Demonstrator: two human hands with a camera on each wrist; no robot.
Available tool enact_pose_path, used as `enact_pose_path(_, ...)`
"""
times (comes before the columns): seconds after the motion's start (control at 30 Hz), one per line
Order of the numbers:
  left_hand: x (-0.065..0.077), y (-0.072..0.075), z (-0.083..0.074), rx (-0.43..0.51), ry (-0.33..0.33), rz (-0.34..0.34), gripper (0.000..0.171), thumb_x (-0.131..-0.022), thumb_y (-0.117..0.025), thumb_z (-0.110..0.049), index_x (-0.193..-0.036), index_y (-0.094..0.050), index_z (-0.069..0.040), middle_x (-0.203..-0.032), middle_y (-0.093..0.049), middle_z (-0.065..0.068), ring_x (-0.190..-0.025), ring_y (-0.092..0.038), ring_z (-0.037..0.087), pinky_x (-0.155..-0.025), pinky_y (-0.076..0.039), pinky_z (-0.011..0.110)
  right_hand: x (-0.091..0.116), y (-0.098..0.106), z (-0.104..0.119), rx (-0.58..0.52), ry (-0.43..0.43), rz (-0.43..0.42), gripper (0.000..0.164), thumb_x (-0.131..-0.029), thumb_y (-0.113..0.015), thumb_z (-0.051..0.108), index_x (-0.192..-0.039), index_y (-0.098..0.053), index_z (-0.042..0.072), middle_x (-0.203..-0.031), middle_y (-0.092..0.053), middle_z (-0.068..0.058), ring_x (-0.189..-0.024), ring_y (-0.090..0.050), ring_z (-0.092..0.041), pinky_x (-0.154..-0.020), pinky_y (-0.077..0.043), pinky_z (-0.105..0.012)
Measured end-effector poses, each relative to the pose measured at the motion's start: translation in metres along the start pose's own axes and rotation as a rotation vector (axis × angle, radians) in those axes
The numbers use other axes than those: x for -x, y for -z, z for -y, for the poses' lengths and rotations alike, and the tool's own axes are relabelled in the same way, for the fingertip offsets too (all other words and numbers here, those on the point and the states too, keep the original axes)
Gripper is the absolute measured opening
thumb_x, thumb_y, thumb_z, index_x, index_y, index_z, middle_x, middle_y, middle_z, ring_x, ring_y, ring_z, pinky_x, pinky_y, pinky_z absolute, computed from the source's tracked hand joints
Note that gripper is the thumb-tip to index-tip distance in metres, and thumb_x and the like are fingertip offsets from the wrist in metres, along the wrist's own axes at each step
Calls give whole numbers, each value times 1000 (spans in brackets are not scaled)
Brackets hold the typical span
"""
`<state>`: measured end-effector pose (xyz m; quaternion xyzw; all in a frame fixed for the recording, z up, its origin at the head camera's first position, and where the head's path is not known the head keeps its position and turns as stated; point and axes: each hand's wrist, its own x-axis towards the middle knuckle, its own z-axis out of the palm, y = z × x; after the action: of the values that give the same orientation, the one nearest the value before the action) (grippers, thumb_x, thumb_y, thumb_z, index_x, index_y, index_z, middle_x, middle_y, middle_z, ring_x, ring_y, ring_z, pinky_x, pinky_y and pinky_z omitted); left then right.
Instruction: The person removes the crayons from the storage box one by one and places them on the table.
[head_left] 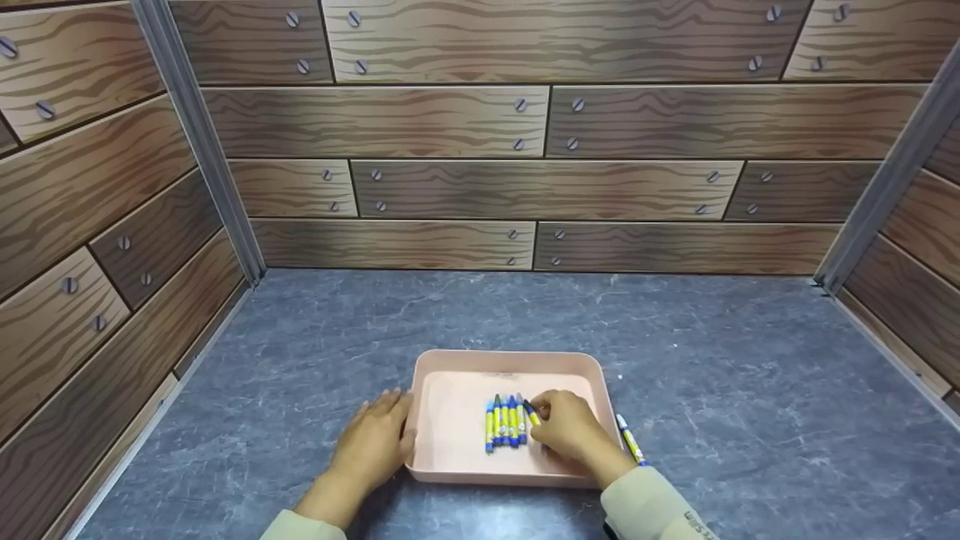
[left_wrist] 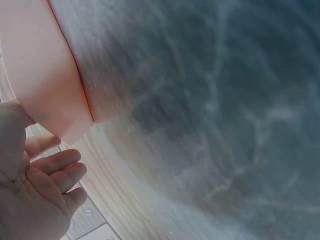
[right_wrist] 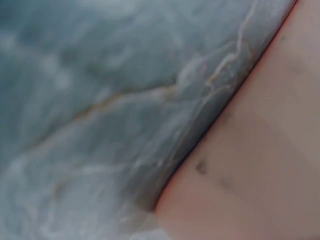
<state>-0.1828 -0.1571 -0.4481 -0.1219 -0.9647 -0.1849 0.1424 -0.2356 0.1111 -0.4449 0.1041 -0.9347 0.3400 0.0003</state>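
A pink tray [head_left: 457, 476] sits on the table with several crayons [head_left: 506, 421] lying side by side in it, their wrappers yellow and blue. My right hand [head_left: 568, 426] reaches over the tray's right side and pinches a dark-tipped crayon [head_left: 532, 413] at the right end of that row. At the tray's left wall, my left hand [head_left: 371, 441] rests against the outside, its fingers relaxed; the left wrist view shows that hand [left_wrist: 42, 185] beside the pink wall [left_wrist: 50, 75]. Only the tray's wall [right_wrist: 260, 165] and the table appear in the right wrist view, without the right hand.
One more crayon [head_left: 631, 440] lies on the table just outside the tray's right wall. The dark marbled tabletop [head_left: 337, 322] extends around the tray. Wood-patterned panels [head_left: 525, 187] enclose it at the back and both sides, with grey metal posts [head_left: 202, 135] at the corners.
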Motion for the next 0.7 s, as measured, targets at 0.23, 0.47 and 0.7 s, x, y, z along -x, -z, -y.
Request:
enact_pose_path(0.23, -1, -1, 0, -3, 8, 17, 48, -85, -66, -17, -127, -56, 4, -129, -53, 26, -122, -49, 41, -103, -35, 56, 2, 8, -2, -107, -15, -35, 37, -67, -67, -2, -104, -68, -2, -80, -63, -2, -78, -61, -17, -69, -53, -31)
enact_pose_path(0.47, 0, 1, -1, 1, 26, 34, 49, -86, -66, -17, -129, -55, 3, -131, -52, 25, -124, -47, 40, -105, -33, 56, 4, 30, -1, -250, -22, -63, 44, -66, -62, -7, -109, -66, -6, -88, -64, -8, -86, -64, -25, -73, -56, -33)
enact_pose_path(0.7, -1, 2, -2, -7, 21, 29, 48, -86, -66, -17, -128, -56, 3, -131, -52, 25, -124, -47, 40, -105, -33, 55, 7, 62, -4, -294, -80, -82, 51, -70, -58, -9, -120, -62, -4, -99, -63, -13, -91, -63, -28, -67, -57, -32)
